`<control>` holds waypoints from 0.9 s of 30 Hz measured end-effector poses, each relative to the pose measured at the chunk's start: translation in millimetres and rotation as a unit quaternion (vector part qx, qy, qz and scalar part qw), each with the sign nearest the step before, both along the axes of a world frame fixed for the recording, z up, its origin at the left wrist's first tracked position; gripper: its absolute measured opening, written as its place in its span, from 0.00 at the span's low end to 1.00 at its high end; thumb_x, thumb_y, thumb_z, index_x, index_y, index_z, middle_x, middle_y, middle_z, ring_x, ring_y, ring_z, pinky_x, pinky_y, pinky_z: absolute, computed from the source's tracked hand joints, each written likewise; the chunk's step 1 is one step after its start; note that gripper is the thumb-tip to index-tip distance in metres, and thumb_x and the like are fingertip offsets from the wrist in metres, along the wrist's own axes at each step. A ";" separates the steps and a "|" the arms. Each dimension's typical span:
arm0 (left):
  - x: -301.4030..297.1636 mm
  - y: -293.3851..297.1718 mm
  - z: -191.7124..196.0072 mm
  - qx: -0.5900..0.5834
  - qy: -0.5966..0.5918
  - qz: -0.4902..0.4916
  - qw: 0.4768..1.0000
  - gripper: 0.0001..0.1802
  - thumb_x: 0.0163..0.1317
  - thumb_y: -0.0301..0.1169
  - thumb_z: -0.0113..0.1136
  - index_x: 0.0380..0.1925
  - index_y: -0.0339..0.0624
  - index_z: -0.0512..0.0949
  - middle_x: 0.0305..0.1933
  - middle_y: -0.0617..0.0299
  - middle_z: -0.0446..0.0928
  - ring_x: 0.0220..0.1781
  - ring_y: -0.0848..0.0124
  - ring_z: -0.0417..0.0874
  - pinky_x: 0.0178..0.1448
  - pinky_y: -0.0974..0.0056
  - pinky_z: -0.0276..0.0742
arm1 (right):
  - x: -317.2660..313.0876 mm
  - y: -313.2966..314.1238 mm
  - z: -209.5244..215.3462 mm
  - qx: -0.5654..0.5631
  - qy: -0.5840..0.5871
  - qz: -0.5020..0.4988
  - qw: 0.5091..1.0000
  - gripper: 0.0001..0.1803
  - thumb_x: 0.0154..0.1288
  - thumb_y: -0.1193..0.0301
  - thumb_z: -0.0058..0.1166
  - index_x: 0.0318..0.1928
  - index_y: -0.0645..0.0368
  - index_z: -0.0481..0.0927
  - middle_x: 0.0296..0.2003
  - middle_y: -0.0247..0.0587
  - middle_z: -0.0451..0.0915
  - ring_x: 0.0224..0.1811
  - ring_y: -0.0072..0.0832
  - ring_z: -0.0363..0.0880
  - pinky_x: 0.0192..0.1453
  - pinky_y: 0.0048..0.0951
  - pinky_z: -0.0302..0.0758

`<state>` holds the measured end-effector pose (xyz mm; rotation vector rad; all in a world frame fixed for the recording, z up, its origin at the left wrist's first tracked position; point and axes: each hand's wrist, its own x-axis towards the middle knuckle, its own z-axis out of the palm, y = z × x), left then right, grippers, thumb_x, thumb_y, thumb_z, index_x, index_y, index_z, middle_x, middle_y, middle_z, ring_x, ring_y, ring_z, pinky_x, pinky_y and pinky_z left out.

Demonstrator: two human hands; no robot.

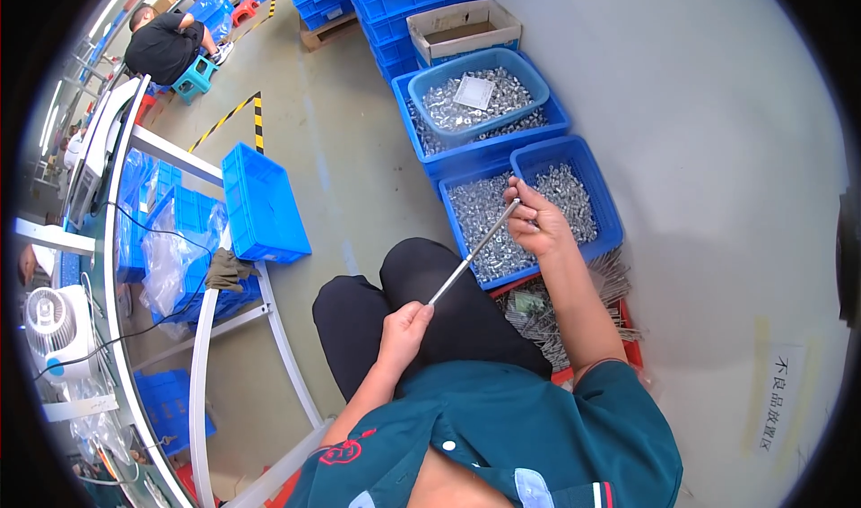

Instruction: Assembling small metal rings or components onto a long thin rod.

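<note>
A thin, straight metal rod [473,254] slants up to the right above my thighs. My left hand [404,336] is closed around its lower end. At the upper tip, my right hand [538,221] has its fingers curled and pinched; whatever small thing may be in them is too small to make out. Just beyond and below that hand is a blue bin [475,279] full of small silvery metal fittings [480,208]. A smaller blue tub [612,217] with similar fittings [565,194] rests in its right part.
Farther off, a light blue basin [538,76] of metal parts sits on another blue bin [448,163]. More metal rods [619,279] lie in a red bin [635,351] by my right arm. A white-framed workbench [204,364] stands left, beside an upright blue crate [265,208]. A person [161,51] sits far left.
</note>
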<state>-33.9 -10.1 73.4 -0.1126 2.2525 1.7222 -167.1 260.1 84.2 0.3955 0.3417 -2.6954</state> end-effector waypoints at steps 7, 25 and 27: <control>-0.6 -1.4 -2.4 0.004 0.006 -0.007 1.000 0.17 0.63 0.33 0.52 0.17 0.38 0.68 0.17 0.73 0.61 0.22 0.83 0.58 0.25 0.73 0.56 | 1.5 8.5 8.0 -0.019 0.018 0.026 0.999 0.07 0.65 0.71 0.48 0.40 0.61 0.73 0.30 0.37 0.75 0.13 0.09 0.61 0.12 0.10 0.56; -0.6 -1.4 -1.1 -0.010 0.030 -0.005 0.999 0.17 0.63 0.33 0.52 0.16 0.39 0.67 0.16 0.74 0.59 0.21 0.84 0.57 0.23 0.73 0.55 | 4.7 -8.3 23.4 0.129 0.017 0.085 0.988 0.18 0.68 0.60 0.43 0.30 0.63 0.74 0.26 0.43 0.74 0.12 0.12 0.60 0.10 0.11 0.54; -4.0 2.0 0.2 0.046 -0.010 0.018 0.999 0.17 0.62 0.33 0.53 0.16 0.37 0.68 0.16 0.71 0.61 0.21 0.83 0.59 0.24 0.72 0.57 | 9.2 -19.0 24.8 0.183 0.012 0.043 0.982 0.24 0.68 0.54 0.41 0.31 0.65 0.74 0.27 0.43 0.74 0.12 0.13 0.59 0.11 0.12 0.54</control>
